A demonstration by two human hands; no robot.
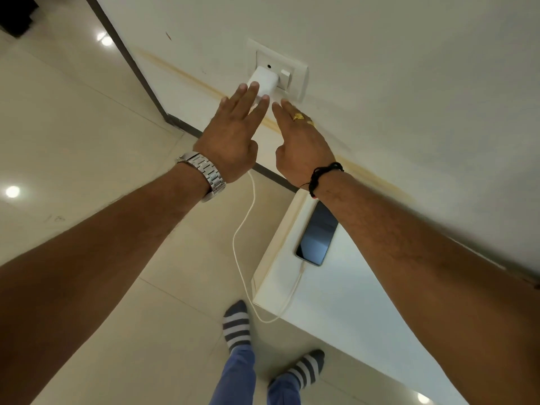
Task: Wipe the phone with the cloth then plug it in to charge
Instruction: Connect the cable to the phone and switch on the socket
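A dark phone (317, 235) lies screen up on a white table (344, 290) against the wall, partly hidden by my right forearm. A white cable (241, 229) runs from the phone's near end, over the table edge, and up to a white charger (264, 80) seated in the wall socket (293, 68). My left hand (233, 135) is flat with fingers spread, its fingertips touching the charger. My right hand (301, 141) is beside it, fingers extended toward the socket plate just below the switch. No cloth is in view.
A white wall with a dark skirting strip (140, 71) fills the upper right. Glossy beige floor tiles (87, 141) lie to the left. My feet in striped socks (236, 325) stand beside the table corner.
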